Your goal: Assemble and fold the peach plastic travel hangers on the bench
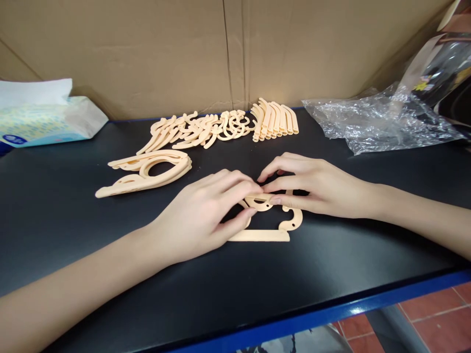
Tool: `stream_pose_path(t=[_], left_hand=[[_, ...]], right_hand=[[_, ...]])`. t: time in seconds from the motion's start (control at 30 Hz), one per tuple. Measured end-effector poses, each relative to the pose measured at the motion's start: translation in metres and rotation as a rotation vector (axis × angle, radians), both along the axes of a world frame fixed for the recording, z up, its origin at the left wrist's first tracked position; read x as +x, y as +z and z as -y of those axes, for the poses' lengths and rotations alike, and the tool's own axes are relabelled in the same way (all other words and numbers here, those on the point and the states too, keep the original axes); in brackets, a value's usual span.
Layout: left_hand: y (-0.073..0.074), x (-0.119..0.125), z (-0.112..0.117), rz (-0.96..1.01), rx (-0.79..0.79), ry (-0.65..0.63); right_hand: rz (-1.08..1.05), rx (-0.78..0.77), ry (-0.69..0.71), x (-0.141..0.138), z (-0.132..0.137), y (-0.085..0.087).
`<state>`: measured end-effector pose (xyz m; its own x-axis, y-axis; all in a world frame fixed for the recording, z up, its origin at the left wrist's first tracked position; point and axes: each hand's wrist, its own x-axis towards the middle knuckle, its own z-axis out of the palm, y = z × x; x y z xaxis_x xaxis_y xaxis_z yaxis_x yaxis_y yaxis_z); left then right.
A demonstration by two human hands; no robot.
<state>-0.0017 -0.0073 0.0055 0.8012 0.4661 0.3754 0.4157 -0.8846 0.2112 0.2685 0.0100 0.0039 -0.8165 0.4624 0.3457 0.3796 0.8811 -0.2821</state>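
Both my hands meet over a peach plastic hanger piece [272, 230] lying flat on the black table [331, 264]. My left hand [206, 215] has its fingers pressed together, pinching the curved top of the piece. My right hand [312, 189] pinches the same curved part from the right, fingertips touching those of the left. Part of the piece is hidden under the fingers.
A stack of large peach hanger bodies [147, 171] lies left of the hands. Several hooks [198, 130] and curved strips [274, 120] lie at the back. A tissue pack [40, 117] sits far left, crumpled clear plastic [379, 122] far right, a cardboard wall [221, 49] behind.
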Motion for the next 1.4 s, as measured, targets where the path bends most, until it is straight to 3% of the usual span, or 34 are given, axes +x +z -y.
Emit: stream_pose_path(t=[0.13, 0.37, 0.67, 0.87, 1.03, 1.17, 1.3, 1.4], left_hand=[[0.0, 0.0, -0.003, -0.003, -0.023, 0.002], [-0.001, 0.001, -0.002, 0.027, -0.06, 0.021], [-0.002, 0.0, -0.003, 0.131, -0.154, -0.103], [-0.005, -0.001, -0.001, 0.039, -0.008, -0.127], [-0.006, -0.003, 0.0, 0.004, 0.101, -0.133], [-0.004, -0.002, 0.0, 0.046, 0.15, -0.018], [-0.006, -0.003, -0.004, -0.002, 0.135, 0.102], [-0.011, -0.005, -0.007, -0.1, 0.072, 0.097]], right_hand=[[-0.013, -0.033, -0.041, -0.005, 0.007, 0.002], [0.054, 0.086, -0.086, -0.008, 0.01, 0.005], [0.104, 0.257, -0.212, 0.003, -0.003, 0.0], [0.05, 0.376, -0.27, 0.002, 0.003, 0.01], [0.127, 0.344, -0.17, -0.006, 0.016, 0.012], [0.13, 0.21, -0.102, -0.01, 0.02, 0.013], [0.118, 0.064, -0.048, -0.007, 0.017, 0.015], [0.106, 0.024, -0.007, -0.004, 0.014, 0.015]])
